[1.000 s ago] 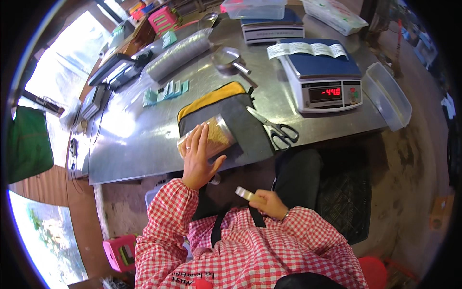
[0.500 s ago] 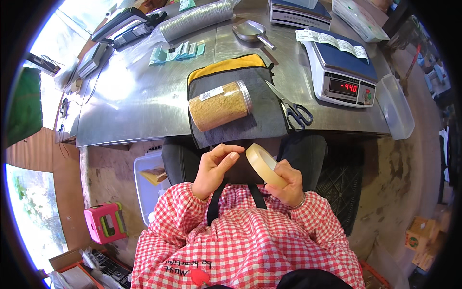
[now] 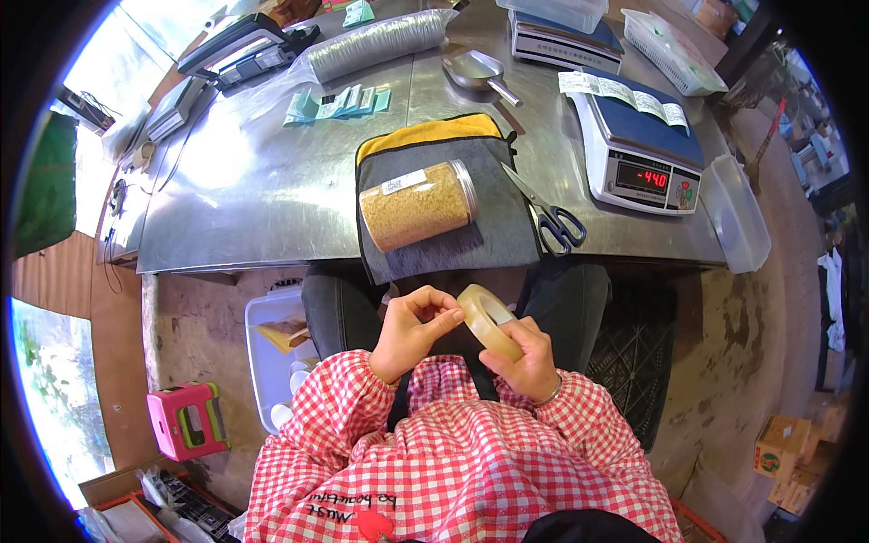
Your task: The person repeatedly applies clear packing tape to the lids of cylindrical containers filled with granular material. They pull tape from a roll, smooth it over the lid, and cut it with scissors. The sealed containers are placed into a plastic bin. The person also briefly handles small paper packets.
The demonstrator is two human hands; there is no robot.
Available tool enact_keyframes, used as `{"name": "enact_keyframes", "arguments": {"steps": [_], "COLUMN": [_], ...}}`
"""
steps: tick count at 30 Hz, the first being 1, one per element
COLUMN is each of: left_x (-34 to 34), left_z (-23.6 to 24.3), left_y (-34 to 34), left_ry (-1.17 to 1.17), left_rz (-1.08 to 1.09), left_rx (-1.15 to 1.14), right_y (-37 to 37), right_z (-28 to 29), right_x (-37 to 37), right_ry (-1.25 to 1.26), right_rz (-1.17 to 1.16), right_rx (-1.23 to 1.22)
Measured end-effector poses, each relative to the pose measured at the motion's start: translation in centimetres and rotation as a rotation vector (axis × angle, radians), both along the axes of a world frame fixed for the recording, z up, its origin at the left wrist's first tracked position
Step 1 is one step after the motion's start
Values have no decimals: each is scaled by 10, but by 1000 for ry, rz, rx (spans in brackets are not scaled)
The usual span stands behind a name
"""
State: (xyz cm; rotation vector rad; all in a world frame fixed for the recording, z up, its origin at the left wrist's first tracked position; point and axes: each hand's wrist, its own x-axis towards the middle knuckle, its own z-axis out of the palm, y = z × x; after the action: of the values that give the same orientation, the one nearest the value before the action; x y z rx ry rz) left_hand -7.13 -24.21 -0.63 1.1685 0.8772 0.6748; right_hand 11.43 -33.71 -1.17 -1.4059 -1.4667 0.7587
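Observation:
My right hand (image 3: 527, 356) grips a roll of clear yellowish tape (image 3: 493, 326) by its near right side, above my lap. Against the roll's left edge, the thumb and forefinger of my left hand (image 3: 412, 330) are pinched together; whether a tape end lies between them is too small to tell. On the table beyond, a clear jar of yellow-brown crumbs (image 3: 418, 206) lies on its side on a grey cloth with a yellow band (image 3: 471, 252). Dark-handled scissors (image 3: 554, 222) rest at the cloth's right edge.
A scale (image 3: 644, 185) with a strip of labels (image 3: 625, 93) stands right, near a clear plastic tub (image 3: 738, 213). Farther back are a metal scoop (image 3: 475, 71), teal-and-white packets (image 3: 337, 104) and a plastic film roll (image 3: 380, 41). A pink stool (image 3: 187, 421) stands on the floor at left.
My left thumb and forefinger have closed into a pinch and come up to the tape roll's edge. The roll and my right hand have shifted slightly left.

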Motion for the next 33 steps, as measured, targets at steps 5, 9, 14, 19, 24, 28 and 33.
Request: {"name": "enact_keyframes", "arguments": {"steps": [5,9,14,19,24,28,33], "left_x": [-3,1,9,22,44,58,58], "left_z": [-5,10,61,98,47,21,2], "left_y": [4,2,-14,39,174,207,212], "left_ry": [-145,-195,-170,-258,161,469,468], "left_rz": [-25,-41,-303,-325,-76,-65,-25], "left_rx": [-136,-170,-45,120,451,438,429], "right_y": [-7,-5,10,21,48,76,88], "right_z": [-13,-24,-17,-6,28,26,18], "right_x": [-1,-9,-11,10,11,11,8], "right_ry": [257,107,208,497,656,667,671], "right_rz": [164,31,-54,49,191,200,190], "right_rx": [-183,-245,-163,-231,-172,-177,-163]}}
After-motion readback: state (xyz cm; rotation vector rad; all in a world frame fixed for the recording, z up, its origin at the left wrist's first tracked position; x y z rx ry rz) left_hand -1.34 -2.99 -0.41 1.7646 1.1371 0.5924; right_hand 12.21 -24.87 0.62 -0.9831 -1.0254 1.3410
